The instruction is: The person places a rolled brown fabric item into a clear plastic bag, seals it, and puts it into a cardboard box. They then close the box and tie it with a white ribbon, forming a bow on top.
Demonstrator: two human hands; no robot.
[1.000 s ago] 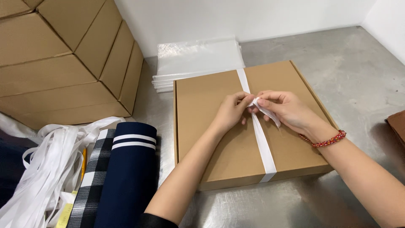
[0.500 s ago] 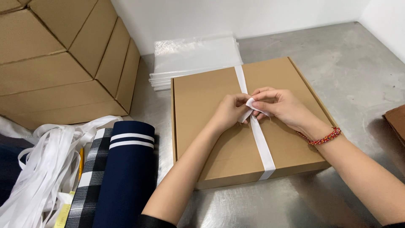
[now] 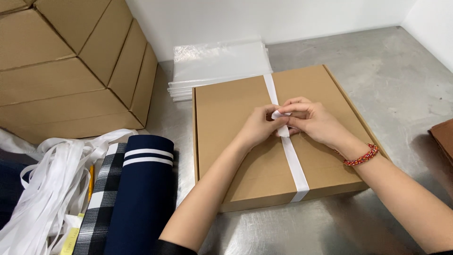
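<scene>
A flat brown cardboard box lies on the grey metal table, with a white ribbon running lengthwise over its lid. Both hands meet at the middle of the lid. My left hand pinches the ribbon ends from the left. My right hand, with a red bead bracelet on its wrist, grips the same ribbon ends from the right. The loose ends are mostly hidden between the fingers.
A stack of clear plastic bags lies behind the box. Folded cardboard boxes are piled at the left. Loose white ribbons, a plaid cloth and a navy cloth with white stripes lie at the near left. A brown item sits at the right edge.
The hands have drawn closer together over the lid's middle, and the loose ribbon end that stuck out has been pulled in between the fingers.
</scene>
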